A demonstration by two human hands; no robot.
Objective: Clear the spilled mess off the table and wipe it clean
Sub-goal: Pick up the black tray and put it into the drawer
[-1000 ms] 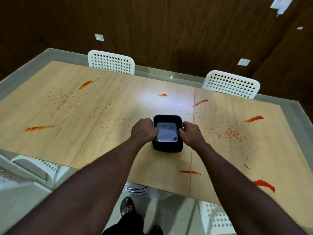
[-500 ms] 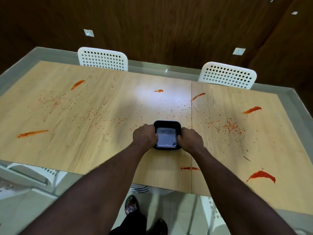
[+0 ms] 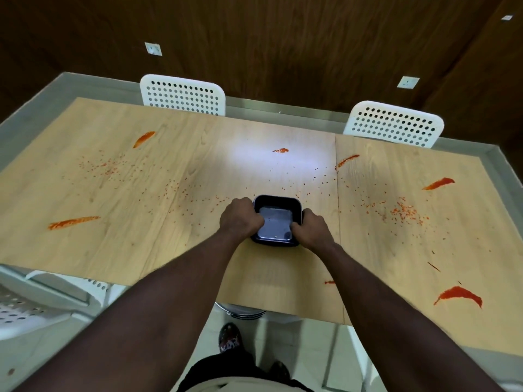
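A black square container (image 3: 276,203) sits on the light wooden table (image 3: 198,250), near the middle of its near half. My left hand (image 3: 240,220) grips its left rim and my right hand (image 3: 311,232) grips its right rim. The inside of the container looks empty. Small orange-red grains (image 3: 404,212) are scattered over the tabletop, thickest to the right of the container and at the far left. Several red sauce smears mark the table, such as a long one (image 3: 73,222) at the left and a curved one (image 3: 458,295) at the near right.
Two white perforated chairs (image 3: 182,94) (image 3: 393,124) stand at the table's far side, and another white chair (image 3: 25,304) is at the near left. A dark wood wall rises behind. My feet (image 3: 230,336) show on the pale floor under the table's near edge.
The container has come down onto the table between my hands, a little nearer to me. My view has tilted downward. Both hands keep their hold.
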